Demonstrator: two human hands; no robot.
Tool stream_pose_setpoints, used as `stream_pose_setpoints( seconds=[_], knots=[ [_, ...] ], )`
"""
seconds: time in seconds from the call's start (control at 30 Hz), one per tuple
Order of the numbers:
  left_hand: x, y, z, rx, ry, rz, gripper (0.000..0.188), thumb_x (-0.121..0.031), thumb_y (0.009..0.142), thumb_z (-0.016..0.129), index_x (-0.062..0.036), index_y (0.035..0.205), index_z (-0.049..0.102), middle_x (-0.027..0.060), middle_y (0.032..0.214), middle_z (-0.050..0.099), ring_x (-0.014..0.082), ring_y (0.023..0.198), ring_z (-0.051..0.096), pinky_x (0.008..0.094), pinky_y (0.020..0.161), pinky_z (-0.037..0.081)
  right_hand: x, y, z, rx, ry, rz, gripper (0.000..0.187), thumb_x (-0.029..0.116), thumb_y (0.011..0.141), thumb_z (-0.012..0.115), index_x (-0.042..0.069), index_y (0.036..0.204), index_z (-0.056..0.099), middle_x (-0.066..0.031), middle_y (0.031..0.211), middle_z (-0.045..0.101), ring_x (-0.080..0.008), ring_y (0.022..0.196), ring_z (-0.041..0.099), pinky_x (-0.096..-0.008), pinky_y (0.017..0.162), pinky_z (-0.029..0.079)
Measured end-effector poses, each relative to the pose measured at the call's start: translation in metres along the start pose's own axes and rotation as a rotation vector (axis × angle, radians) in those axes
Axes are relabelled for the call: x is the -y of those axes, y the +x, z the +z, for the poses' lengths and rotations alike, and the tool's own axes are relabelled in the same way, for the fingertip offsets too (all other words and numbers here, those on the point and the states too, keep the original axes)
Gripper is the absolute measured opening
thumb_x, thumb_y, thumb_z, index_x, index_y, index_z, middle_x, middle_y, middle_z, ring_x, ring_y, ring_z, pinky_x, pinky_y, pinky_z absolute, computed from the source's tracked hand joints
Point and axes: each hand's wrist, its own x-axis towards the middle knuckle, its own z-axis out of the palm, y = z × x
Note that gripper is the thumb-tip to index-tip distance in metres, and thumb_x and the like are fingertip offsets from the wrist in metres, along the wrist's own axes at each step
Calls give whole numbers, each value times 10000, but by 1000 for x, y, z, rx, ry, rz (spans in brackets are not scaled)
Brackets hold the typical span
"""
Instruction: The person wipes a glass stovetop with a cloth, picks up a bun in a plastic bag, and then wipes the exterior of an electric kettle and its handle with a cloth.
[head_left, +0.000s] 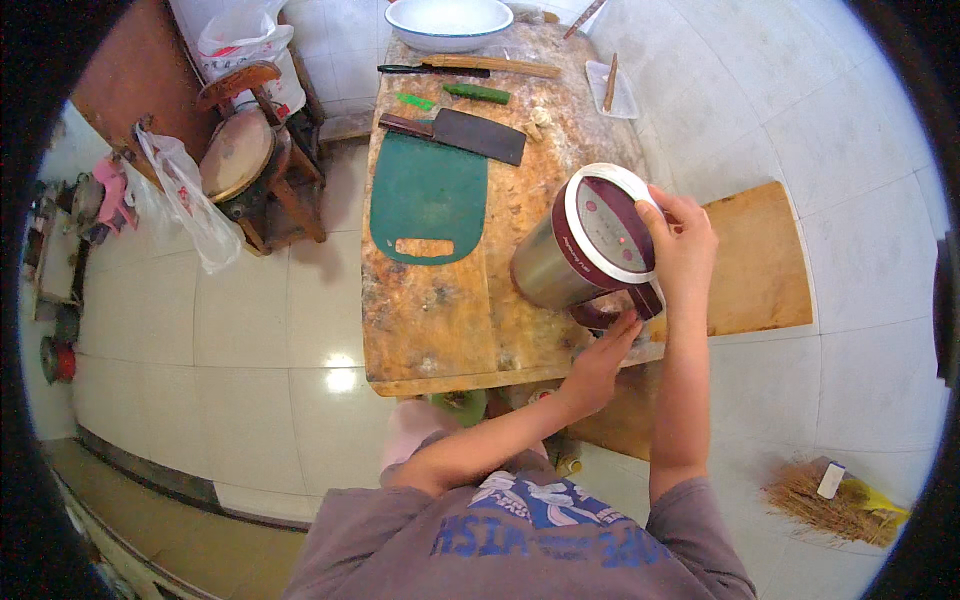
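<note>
A steel jug (545, 268) is held on a wooden table (430, 340), right of a green cutting board (430, 195). Its lid (612, 222) is pinched at the rim by the right hand (685, 235); its handle (649, 299) is touched by the left hand (600, 360), whose closure cannot be told. Handle steadiness seems best prioritised.

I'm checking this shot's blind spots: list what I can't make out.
All in the head view:
- Inside of the metal jug: covered by its lid.
- Far rim of the white bowl: cut off by the upper edge.
- Left hand, palm side: hidden by its back.
- Green object: partly hidden under the table.
</note>
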Motion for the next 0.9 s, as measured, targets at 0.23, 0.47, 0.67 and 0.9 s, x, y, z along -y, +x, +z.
stream_pose_setpoints(
  seconds=[0.23,0.47,0.67,0.9],
  knots=[
    [-24,-1,-68,-533,-517,-337,334,-75,898,426,-19,1226,457,82,1208,495,200,1092,473,341,959,347,-4,-1,-4,-11,-8,-51,291,250,731,675,50,943,668,-113,772,585,-263,784,543,-349,716,427],
    [-48,18,-27,-376,-86,-29,437,-43,893,372,35,1319,312,153,1388,309,242,1294,275,337,1053,200,-6,0,-4,10,-11,-56,308,266,733,673,44,946,662,-122,855,596,-283,855,543,-367,752,432],
    [-63,-4,-14,61,-421,-371,418,-61,900,405,18,1306,341,114,1282,445,174,1139,450,292,974,327,-17,-45,-40,-173,408,96,245,179,808,605,12,987,624,-120,954,615,-203,876,583,-294,787,449],
    [-75,4,-4,329,-415,-99,542,-292,930,397,18,1350,252,144,1373,321,233,1281,286,344,1054,188,-33,-198,-40,-69,981,663,315,104,855,529,-1,1151,501,-63,1039,576,-135,920,539,-266,799,436]
  ],
)
